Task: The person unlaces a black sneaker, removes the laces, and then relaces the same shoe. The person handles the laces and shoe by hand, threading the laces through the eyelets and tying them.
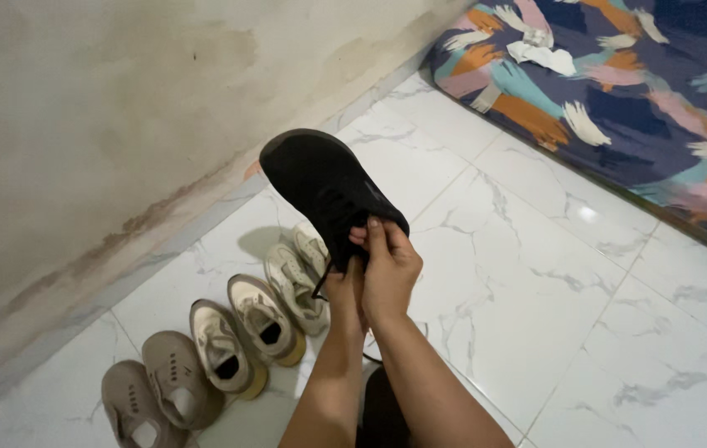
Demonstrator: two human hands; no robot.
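Observation:
A black sneaker (320,182) is held up above the floor, its toe pointing away toward the wall. My right hand (388,270) grips its tongue and lace area from the right, fingers curled over the top. My left hand (343,290) is mostly hidden behind the right one and holds the shoe's underside near the heel. A black lace hangs down between the hands. Another dark shoe (382,411) shows partly below my forearms.
Along the wall on the white marble-patterned tile floor (536,274) stands a row of shoes: beige sneakers (295,278), cream sneakers with yellow soles (241,332), grey-brown clogs (158,386). A mattress with a colourful brushstroke cover (619,91) lies at the upper right.

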